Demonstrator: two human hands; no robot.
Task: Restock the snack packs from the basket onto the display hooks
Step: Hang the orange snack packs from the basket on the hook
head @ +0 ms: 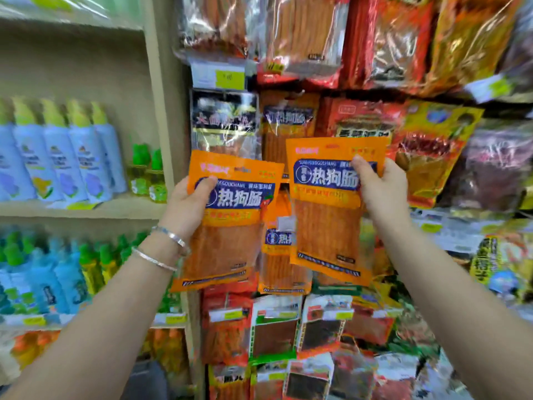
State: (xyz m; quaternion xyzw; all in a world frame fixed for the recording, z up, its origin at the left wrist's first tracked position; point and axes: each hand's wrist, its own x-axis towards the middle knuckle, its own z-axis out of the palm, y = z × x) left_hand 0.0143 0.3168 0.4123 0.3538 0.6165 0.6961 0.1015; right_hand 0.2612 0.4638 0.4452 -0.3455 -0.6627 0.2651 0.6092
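Note:
I hold two orange snack packs with blue labels up in front of the display. My left hand [189, 204] grips the left pack [230, 226] by its left edge, thumb on the front. My right hand [380, 187] grips the right pack [327, 215] at its upper right, thumb over the label. The right pack is held higher, near a hanging pack of the same kind [287, 131]. Another matching pack [281, 249] hangs between and behind the two held ones. The hooks themselves are hidden by packs. The basket is not in view.
Rows of other hanging snack packs [432, 151] fill the display to the right, above and below, with price tags [219, 77] on the rails. A beige shelf unit [86, 207] on the left carries blue spray bottles and small green bottles.

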